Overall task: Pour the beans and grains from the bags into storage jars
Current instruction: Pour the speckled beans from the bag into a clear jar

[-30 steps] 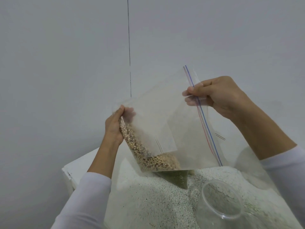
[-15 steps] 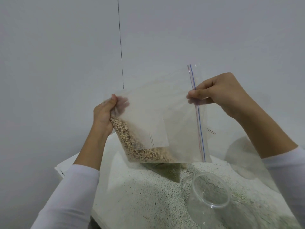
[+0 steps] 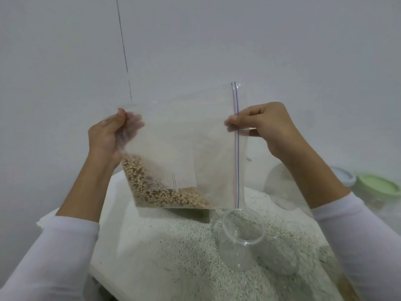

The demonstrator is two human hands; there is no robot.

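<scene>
both hands are up in the middle of the frame with a clear zip bag point(image 3: 186, 135) stretched between them, held in the air above the speckled white table point(image 3: 165, 253). the left hand point(image 3: 106, 135), left of centre, grips the bag's closed bottom edge, thumb on the near side and fingers showing blurred through the plastic behind. the right hand point(image 3: 267, 127), right of centre, pinches the bag at its zip strip point(image 3: 236, 148), thumb and fingers curled on it. that strip, red and blue lines, runs nearly straight up and down, so the bag is turned on its side with its mouth toward the right of the frame. whether the zip is sealed or parted, cannot tell.

the beans point(image 3: 165, 190), tan and brown, lie heaped in the bag's lower left corner, banked from the left hand down along the bottom edge toward the centre. none reach the zip strip.

lower right of centre, an open clear jar point(image 3: 240, 237) sits on the table, its mouth just beneath the lower end of the zip strip. another clear jar point(image 3: 280, 181) shows behind the right forearm, hazy. at the far right edge, a pale blue lid point(image 3: 345, 175) and a green lid point(image 3: 377, 185) side by side. a dark greenish bag point(image 3: 195, 213) peeks out on the table under the held bag. white sleeves cover both forearms.
</scene>
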